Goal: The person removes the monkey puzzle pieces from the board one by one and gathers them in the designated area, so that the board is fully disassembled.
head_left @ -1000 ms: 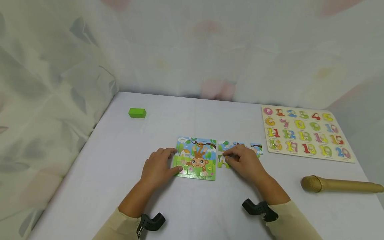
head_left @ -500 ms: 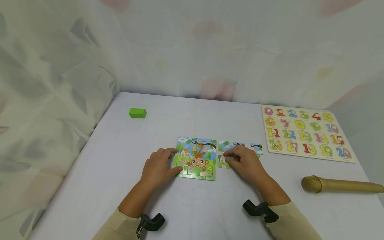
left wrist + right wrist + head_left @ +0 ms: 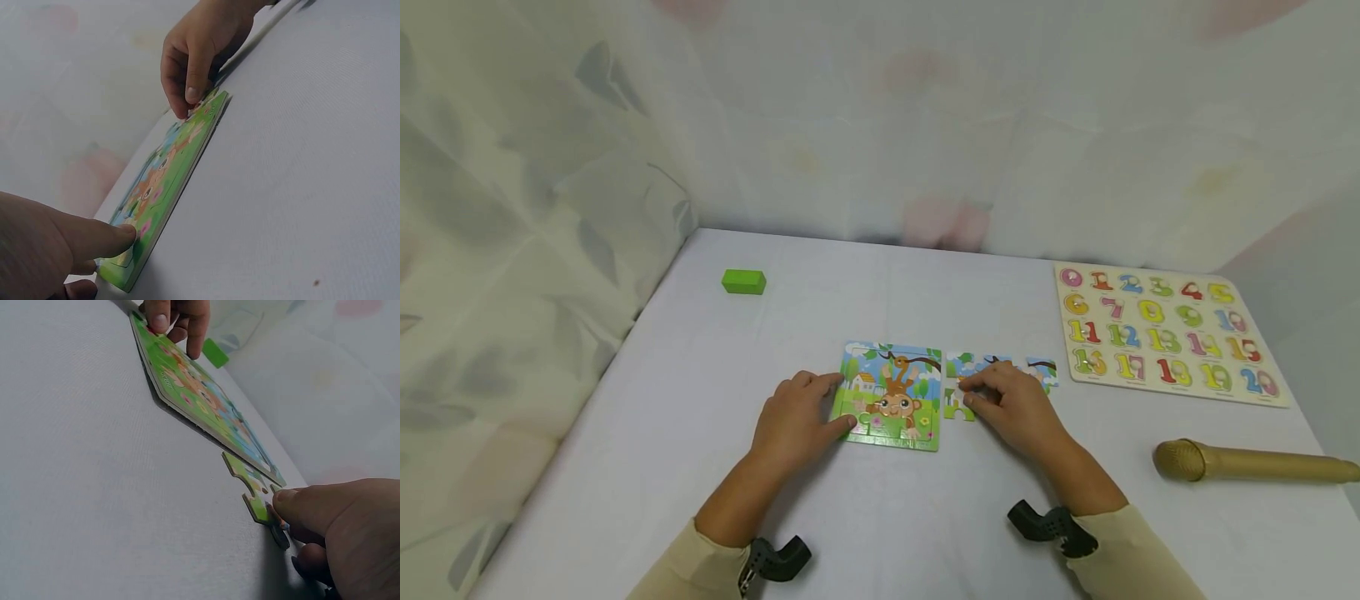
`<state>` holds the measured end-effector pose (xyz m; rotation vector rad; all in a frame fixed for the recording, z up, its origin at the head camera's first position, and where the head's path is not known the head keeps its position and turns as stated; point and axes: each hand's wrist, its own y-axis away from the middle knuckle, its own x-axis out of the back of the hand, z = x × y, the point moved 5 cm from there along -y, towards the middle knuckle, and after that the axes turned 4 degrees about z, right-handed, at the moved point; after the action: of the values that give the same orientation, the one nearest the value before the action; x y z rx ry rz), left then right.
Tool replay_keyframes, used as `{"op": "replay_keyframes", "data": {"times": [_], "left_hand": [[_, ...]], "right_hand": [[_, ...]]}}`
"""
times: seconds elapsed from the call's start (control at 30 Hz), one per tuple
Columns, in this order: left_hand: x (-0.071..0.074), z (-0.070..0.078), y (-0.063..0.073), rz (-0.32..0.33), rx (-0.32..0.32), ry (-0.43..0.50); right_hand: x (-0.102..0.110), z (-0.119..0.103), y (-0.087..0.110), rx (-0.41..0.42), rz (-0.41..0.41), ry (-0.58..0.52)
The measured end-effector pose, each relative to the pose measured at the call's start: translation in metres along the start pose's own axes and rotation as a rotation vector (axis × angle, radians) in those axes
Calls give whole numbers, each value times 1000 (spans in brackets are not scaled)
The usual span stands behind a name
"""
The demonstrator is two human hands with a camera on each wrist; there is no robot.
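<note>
Neither hand has visibly moved since the earlier frame. The left hand [image 3: 797,417] spreads its fingers wide, thumb on the puzzle [image 3: 895,400]; the right hand [image 3: 1018,408] has narrow fingers over pieces [image 3: 957,412] just right of it, grip unclear. Best, I judge: steady the puzzle, pinch one edge lightly, spare neighbours.
</note>
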<state>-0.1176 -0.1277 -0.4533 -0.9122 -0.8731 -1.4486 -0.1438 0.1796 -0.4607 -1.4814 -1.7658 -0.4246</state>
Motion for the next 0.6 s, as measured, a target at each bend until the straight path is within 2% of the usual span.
{"op": "replay_keyframes", "data": {"times": [0.2,0.33,0.47,0.6], "left_hand": [[4,2,1,5,-18,9],[7,4,3,17,-28,51],[4,8,2,25,-36,84],[-2,13,1,22,-47,86]], "right_hand": [[2,0,0,-3,19,-7],[4,1,-2,-34,0,-38],[6,-2,-6,-58,-27,-62],[4,-11,-15,-38,-55,-80]]}}
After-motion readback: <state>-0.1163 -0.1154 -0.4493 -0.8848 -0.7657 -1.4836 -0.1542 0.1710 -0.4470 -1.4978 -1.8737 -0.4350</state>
